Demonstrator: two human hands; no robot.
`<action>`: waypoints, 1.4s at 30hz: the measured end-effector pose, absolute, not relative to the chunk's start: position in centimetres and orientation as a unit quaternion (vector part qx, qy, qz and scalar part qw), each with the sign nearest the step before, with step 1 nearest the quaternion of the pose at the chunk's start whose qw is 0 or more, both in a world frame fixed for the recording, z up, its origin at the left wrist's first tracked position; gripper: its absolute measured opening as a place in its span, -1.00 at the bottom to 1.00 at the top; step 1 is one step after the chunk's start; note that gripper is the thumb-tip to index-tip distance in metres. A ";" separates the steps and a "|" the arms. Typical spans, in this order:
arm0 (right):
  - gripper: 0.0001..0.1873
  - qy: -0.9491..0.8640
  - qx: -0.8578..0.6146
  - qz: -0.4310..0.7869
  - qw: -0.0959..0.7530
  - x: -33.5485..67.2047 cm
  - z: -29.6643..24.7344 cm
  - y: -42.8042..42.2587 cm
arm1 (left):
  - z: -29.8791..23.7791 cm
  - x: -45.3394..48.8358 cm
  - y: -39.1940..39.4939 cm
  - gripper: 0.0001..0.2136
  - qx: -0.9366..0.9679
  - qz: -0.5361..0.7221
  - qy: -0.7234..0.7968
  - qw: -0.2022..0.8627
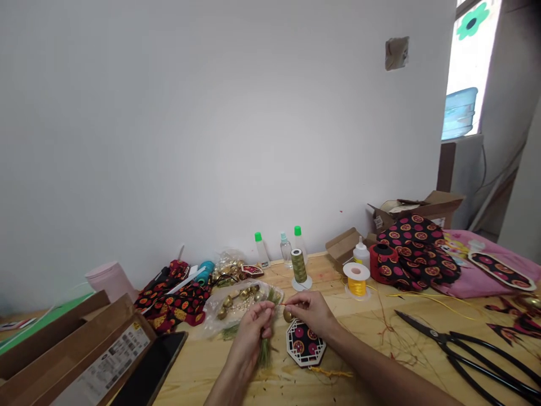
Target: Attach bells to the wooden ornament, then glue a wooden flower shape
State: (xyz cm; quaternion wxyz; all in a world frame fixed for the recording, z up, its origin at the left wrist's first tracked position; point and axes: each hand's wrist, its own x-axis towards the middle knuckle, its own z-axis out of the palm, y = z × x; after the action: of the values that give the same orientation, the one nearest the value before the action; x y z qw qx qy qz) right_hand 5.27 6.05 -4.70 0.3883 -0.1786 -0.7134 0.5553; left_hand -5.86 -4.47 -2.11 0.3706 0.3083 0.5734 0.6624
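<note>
My left hand [250,334] is closed around a bundle of green tassel threads [265,351] that hang below it. My right hand [310,313] pinches a thin red-orange thread [282,305] stretched between the two hands, and a small gold bell [288,316] dangles just under its fingers. An octagonal piece [304,343] with a white frame and black fabric with red circles lies on the wooden table [380,338] beneath my right wrist.
A clear bag of gold bells [236,301] lies behind my hands. Olive thread spool [298,266], yellow spool [357,279], glue bottles [261,249], patterned fabric [418,248], large black scissors [465,349] at right, cardboard boxes [84,349] at left.
</note>
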 end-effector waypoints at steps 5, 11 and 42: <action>-0.86 -0.753 -0.172 0.502 0.390 5.4 -4.8 5.9 | -2.2 -5.5 -4.9 -0.74 0.308 0.652 0.598 0.348; -0.81 -0.773 -0.157 0.482 0.381 5.5 -4.8 5.7 | -2.5 -5.3 -4.8 -0.75 0.318 0.650 0.618 0.308; -0.89 -0.809 -0.106 0.419 0.400 6.6 -2.8 4.8 | -2.7 -4.8 -4.9 -0.81 0.358 0.639 0.599 0.324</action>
State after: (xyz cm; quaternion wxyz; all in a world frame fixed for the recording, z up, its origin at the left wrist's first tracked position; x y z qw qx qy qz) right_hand 6.56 4.80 -2.83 0.3996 -0.1061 -0.8085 0.4188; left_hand -4.83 -4.94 -2.68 0.3243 0.3581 0.5985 0.6391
